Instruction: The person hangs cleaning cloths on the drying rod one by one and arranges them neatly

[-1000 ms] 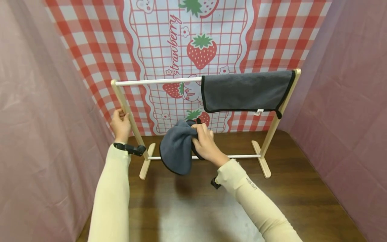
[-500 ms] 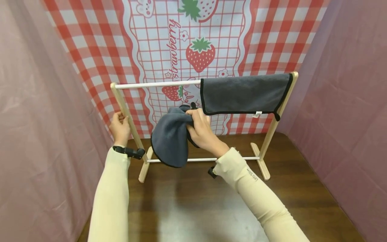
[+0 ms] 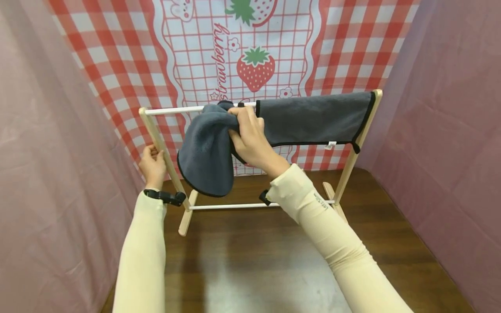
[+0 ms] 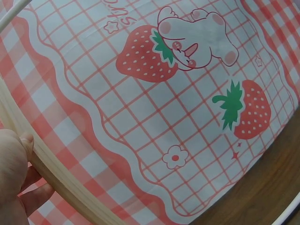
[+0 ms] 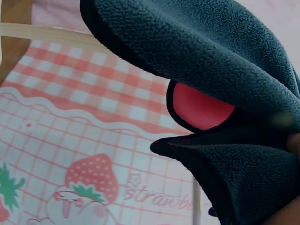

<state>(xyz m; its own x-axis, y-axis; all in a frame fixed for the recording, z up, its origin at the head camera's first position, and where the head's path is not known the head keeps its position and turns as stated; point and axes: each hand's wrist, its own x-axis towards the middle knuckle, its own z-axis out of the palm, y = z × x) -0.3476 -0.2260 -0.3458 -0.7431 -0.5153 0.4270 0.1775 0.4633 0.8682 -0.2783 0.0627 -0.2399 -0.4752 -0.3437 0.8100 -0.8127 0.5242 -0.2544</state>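
Observation:
My right hand grips a bunched grey towel with black edging, level with the rack's white top rod. The towel's loose part droops to the left of the hand. In the right wrist view, folds of this towel fill the upper right, and a round pink patch with a black border shows between them. My left hand holds the rack's left wooden post. The left wrist view shows the thumb and fingers pinching that post.
A second grey towel with black edging and a white label hangs over the rod's right part. Lower down, a white rod joins the posts above the brown wooden surface. A strawberry-print cloth hangs behind; pink curtains flank both sides.
My right hand has lifted the bunched towel from near the lower rod up to the top rod, shifting slightly left. The left hand has stayed on the post.

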